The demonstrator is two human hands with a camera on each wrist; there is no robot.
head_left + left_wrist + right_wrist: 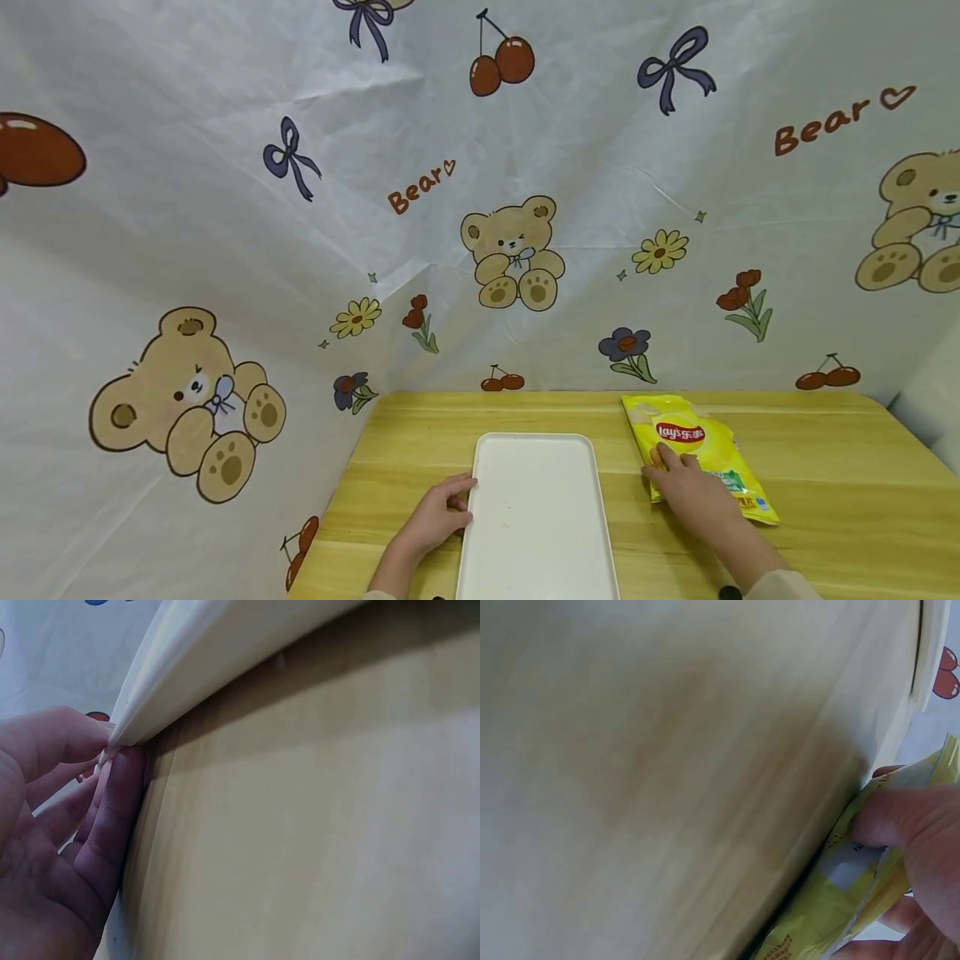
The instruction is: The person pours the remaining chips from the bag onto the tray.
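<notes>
A cream-white rectangular tray (pixel 534 517) lies lengthwise on the wooden table. My left hand (pixel 437 518) pinches its left rim; in the left wrist view the fingers meet at the edge of the tray (pixel 202 667), with one finger beneath it. Right of the tray is a yellow Lay's chip bag (pixel 660 410), lying at a slant with its printed face up. My right hand (pixel 693 493) grips the bag by its left side. In the right wrist view the thumb presses one face of the bag (pixel 810 915) and other fingers show on its far side.
The light wooden table (pixel 420 417) stretches past both things to its back edge. Behind it and on the left hangs a white cloth (pixel 585 150) printed with bears, bows, cherries and flowers. Part of a pale grey object (pixel 930 408) shows past the table's right edge.
</notes>
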